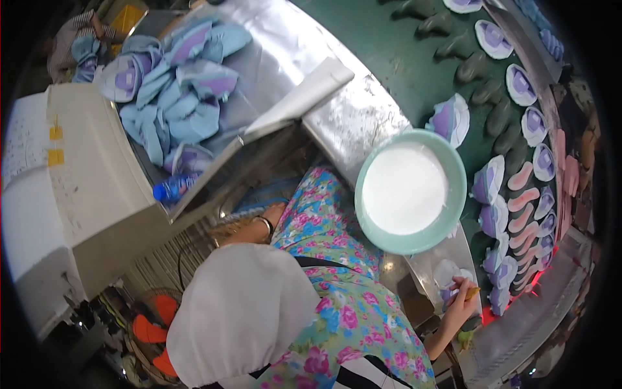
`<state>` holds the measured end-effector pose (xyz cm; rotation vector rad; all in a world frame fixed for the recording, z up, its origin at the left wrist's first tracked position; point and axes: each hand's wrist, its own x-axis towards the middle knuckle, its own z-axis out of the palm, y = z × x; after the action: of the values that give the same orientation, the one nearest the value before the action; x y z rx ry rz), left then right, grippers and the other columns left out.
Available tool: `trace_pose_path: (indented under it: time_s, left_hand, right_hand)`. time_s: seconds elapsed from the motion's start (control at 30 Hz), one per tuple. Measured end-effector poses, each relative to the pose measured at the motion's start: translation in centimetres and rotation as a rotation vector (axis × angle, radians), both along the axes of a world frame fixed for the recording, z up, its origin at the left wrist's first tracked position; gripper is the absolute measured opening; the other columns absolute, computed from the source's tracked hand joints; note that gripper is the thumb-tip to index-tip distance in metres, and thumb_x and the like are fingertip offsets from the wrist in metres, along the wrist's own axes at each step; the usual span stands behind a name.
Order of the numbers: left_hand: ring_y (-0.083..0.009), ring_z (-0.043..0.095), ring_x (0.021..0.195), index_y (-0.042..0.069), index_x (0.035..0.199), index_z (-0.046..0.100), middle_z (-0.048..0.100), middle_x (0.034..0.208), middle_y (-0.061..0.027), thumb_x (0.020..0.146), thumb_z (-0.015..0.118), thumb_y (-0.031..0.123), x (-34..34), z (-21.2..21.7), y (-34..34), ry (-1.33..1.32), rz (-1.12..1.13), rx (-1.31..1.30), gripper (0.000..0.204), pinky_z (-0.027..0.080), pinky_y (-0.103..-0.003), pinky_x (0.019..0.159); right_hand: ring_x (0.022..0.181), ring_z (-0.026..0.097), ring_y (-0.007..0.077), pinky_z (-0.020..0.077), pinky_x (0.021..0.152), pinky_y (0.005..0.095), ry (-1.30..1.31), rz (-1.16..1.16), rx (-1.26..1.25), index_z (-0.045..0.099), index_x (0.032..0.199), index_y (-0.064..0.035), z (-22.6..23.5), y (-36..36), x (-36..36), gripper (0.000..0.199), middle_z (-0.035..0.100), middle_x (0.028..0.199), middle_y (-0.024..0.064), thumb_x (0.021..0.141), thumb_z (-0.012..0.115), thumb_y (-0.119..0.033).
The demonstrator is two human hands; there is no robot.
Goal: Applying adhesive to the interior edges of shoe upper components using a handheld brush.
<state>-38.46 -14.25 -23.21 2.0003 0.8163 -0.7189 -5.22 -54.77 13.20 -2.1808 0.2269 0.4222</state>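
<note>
My right hand (pixel 461 299) is closed at the right, its fingers pinched on a small yellow-brown tool (pixel 473 293) that looks like a brush handle. Beside these fingers lies a white and purple shoe upper (pixel 446 272), partly covered by the hand. My left hand (pixel 275 212), with a bangle at the wrist, rests by the flower-patterned cloth over my leg; its fingers are too hidden to read. Between my hands and farther ahead stands a pale green basin (pixel 364 214) of white liquid. A large white rounded cloth shape (pixel 240 311) blocks part of the lower view.
Light blue and purple shoe uppers (pixel 184 91) lie heaped on the metal table (pixel 272 39), near a blue-capped bottle (pixel 170 189). Along the green belt (pixel 382 39) run dark foot forms (pixel 476 67), more uppers (pixel 506 214) and pink insoles (pixel 521 200). An orange-bladed fan (pixel 150 329) stands lower left.
</note>
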Motion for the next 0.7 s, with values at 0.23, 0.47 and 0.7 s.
trace_pose_path:
  time_s: [0.23, 0.47, 0.7]
  left_hand:
    - [-0.0375, 0.059, 0.096, 0.006, 0.121, 0.050, 0.062, 0.103, -0.0220, 0.079, 0.064, 0.040, -5.1, 9.5, 0.6, 0.078, -0.032, 0.190, 0.056, 0.046, -0.047, 0.084]
    - [-0.0311, 0.061, 0.097, 0.010, 0.128, 0.047, 0.063, 0.105, -0.0211, 0.084, 0.060, 0.039, -2.8, 9.2, 7.3, 0.257, 0.023, -0.253, 0.055, 0.046, -0.041, 0.087]
    - [-0.0288, 0.061, 0.098, 0.008, 0.127, 0.048, 0.062, 0.107, -0.0181, 0.086, 0.059, 0.039, 2.9, 9.4, 9.8, 0.155, 0.064, -0.426, 0.053, 0.047, -0.039, 0.086]
  right_hand:
    - [0.047, 0.032, 0.0000, 0.0225, 0.043, 0.0178, -0.108, -0.181, 0.046, 0.060, 0.085, -0.0036, 0.4, -4.5, -2.5, 0.026, 0.054, 0.067, -0.0025, 0.098, 0.049, -0.024]
    - [0.051, 0.042, 0.0016, 0.0272, 0.044, 0.0173, 0.016, -0.285, -0.058, 0.059, 0.081, -0.0031, -1.0, -1.0, -2.4, 0.027, 0.059, 0.069, 0.0003, 0.096, 0.052, -0.024]
    - [0.057, 0.049, 0.0063, 0.0359, 0.050, 0.0219, -0.023, -0.129, -0.218, 0.059, 0.082, 0.0001, -2.4, -3.6, 1.1, 0.028, 0.060, 0.071, 0.0033, 0.096, 0.051, -0.022]
